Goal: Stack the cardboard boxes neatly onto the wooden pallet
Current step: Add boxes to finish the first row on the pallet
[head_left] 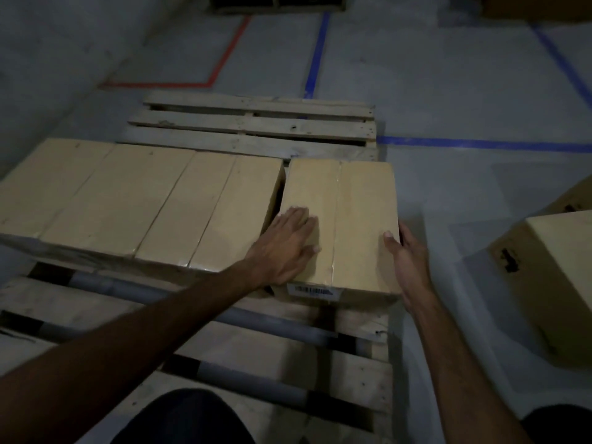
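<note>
Wooden pallet (256, 123): two boxes (137, 200) placed mid-deck, third box (341, 219) at its right edge under our flat left hand (285, 245) and gripping right hand (407, 257); one carton (551, 283) remains off-pallet.

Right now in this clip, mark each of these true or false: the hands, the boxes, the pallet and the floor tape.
1. The left hand lies flat on top of the right-hand box. True.
2. The right hand hangs free. False: it grips that box's right edge.
3. Every box is on the pallet. False: another box sits on the floor.
4. Blue tape marks the floor. True.
</note>
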Demonstrator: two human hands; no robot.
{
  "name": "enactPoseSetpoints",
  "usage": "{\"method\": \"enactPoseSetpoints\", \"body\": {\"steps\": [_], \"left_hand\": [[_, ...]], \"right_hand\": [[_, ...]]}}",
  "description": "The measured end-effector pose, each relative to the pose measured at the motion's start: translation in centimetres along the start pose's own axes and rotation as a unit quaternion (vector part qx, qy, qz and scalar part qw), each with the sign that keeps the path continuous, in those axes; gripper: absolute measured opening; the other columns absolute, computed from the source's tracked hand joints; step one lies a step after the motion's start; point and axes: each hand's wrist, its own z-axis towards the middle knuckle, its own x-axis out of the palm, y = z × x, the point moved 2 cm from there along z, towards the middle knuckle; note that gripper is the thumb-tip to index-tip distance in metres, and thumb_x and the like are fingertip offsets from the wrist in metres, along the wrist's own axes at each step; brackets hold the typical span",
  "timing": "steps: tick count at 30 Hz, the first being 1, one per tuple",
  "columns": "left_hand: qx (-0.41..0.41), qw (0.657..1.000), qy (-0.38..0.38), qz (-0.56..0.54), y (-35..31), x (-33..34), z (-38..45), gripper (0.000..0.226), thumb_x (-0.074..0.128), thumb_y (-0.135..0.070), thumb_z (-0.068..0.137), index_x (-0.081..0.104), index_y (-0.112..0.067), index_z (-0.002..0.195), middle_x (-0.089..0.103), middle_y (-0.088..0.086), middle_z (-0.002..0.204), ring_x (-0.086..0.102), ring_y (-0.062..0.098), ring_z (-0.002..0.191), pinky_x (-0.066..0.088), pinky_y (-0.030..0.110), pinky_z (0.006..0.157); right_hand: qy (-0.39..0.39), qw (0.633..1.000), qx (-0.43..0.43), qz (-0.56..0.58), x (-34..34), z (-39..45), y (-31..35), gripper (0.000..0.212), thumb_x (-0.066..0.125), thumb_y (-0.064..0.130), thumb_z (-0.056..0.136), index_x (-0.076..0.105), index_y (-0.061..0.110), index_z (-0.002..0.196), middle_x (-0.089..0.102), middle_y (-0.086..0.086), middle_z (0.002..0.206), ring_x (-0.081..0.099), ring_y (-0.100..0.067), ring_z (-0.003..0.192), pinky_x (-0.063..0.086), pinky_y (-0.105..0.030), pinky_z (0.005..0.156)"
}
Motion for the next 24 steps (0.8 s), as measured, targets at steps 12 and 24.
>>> {"method": "enactPoseSetpoints", "body": {"steps": [12,24], "left_hand": [[0.012,0.999,0.024,0.044,0.7,-1.5,-2.1,0.075,0.024,-0.063,0.106,0.013,-0.019,0.166,0.009,0.013,0.173,0.007,0.028,0.159,0.005,0.036,0.122],[0.021,0.997,0.049,0.047,1.6,-2.3,-2.8,0.074,0.025,-0.063,0.106,0.015,-0.019,0.165,0.013,0.014,0.172,0.012,0.031,0.158,0.024,0.048,0.125]], "right_hand": [[0.043,0.999,-0.015,-0.022,1.1,-0.9,0.8,0.045,0.058,0.017,0.105,0.052,0.032,0.147,0.064,0.008,0.139,0.06,-0.014,0.126,0.046,-0.043,0.114],[-0.001,1.0,-0.015,-0.001,3.0,-2.7,0.3,0.042,0.057,0.015,0.103,0.054,0.036,0.14,0.064,0.012,0.126,0.059,0.001,0.106,0.046,-0.019,0.084]]}}
